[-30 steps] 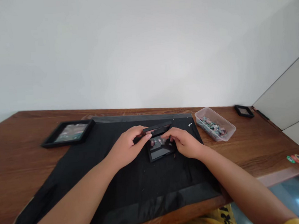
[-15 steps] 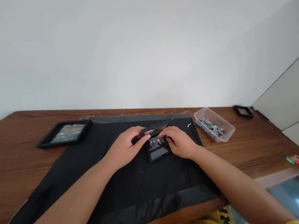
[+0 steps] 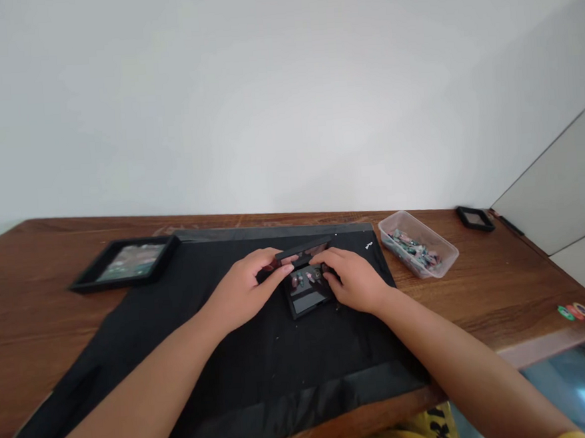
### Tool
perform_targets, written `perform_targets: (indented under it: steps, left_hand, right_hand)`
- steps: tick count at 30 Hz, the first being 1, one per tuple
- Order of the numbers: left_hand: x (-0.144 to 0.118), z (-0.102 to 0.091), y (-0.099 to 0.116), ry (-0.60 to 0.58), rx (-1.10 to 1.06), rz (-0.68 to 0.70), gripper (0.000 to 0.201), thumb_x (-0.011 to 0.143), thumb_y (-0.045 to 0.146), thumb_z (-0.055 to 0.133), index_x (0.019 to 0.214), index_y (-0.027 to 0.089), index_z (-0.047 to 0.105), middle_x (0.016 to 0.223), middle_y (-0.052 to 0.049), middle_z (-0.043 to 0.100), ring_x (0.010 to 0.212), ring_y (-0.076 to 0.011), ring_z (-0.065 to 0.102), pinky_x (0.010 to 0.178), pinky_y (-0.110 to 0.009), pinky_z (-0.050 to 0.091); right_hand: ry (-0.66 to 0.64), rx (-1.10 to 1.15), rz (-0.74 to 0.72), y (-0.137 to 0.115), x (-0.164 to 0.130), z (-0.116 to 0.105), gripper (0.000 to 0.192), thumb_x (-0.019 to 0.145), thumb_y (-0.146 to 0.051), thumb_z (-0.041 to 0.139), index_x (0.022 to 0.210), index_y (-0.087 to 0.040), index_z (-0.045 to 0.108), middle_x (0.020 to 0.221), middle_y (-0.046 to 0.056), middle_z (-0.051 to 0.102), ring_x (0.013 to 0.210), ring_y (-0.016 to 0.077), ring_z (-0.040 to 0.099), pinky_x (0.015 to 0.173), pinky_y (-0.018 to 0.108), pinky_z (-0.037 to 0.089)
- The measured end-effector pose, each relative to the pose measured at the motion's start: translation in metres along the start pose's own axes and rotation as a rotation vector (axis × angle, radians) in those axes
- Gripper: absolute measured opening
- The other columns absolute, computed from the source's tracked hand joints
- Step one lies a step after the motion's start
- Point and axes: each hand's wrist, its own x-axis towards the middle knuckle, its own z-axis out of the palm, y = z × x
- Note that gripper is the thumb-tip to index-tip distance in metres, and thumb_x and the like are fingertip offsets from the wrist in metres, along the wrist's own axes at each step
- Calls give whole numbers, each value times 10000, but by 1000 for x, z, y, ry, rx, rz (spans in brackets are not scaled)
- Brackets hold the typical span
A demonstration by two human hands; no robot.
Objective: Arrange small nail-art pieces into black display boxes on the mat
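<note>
A small black hinged display frame with clear panes lies opened on the black mat. Its upper half is tilted up, and several small pinkish and greenish pieces lie on the lower pane. My left hand pinches the left end of the raised half, thumb in front. At the right side, my right hand curls its bent fingers about the frame's edge, index finger near the raised half. Whether that hand also holds a small piece is hidden.
To the right stands a clear plastic tub of multicoloured pieces. A larger black frame lies left, a smaller one at the far right corner. The black mat covers the middle of the wooden table; a white scrap lies on it.
My right fingers have shifted slightly up and away from the small pieces toward the frame's edge, showing more of the lower pane. My left hand stays at the raised half.
</note>
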Motion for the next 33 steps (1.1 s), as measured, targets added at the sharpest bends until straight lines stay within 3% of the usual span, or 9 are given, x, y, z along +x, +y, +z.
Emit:
perform_targets:
  steps: [9, 18, 25, 33]
  left_hand:
    - [1, -1, 1, 6, 26, 19, 479, 922, 683, 541, 919, 259, 762, 919, -73, 778, 875, -289, 737, 772, -379, 613]
    - [3, 1, -5, -12, -42, -26, 474, 901, 678, 581, 906, 241, 766, 999, -93, 807, 986, -319, 766, 841, -411, 627]
    - [4, 1, -4, -6, -44, -23, 487, 895, 696, 573, 864, 240, 741, 928, -80, 807, 948, -310, 773, 787, -384, 627]
    - [4, 2, -3, -11, -47, -29, 466, 879, 678, 575, 861, 240, 733, 947, -82, 805, 959, -317, 771, 815, -407, 625]
  right_hand:
    - [57, 141, 20, 4, 0, 4, 466, 901, -14, 588, 1303, -225, 694, 1302, 116, 756, 1136, 239, 729, 1034, 427, 588]
    - [90, 280, 44, 9, -3, 3, 385, 885, -54, 648, 1236, -192, 727, 1193, 116, 783, 1067, 232, 748, 979, 416, 615]
    - [126, 306, 60, 11, -2, 5, 300, 908, -100, 682, 1189, -187, 741, 1193, 113, 793, 1102, 234, 747, 1009, 413, 602]
    - [102, 246, 56, 11, 0, 5, 354, 890, -51, 659, 1197, -210, 739, 1161, 94, 788, 1080, 231, 744, 1004, 410, 598]
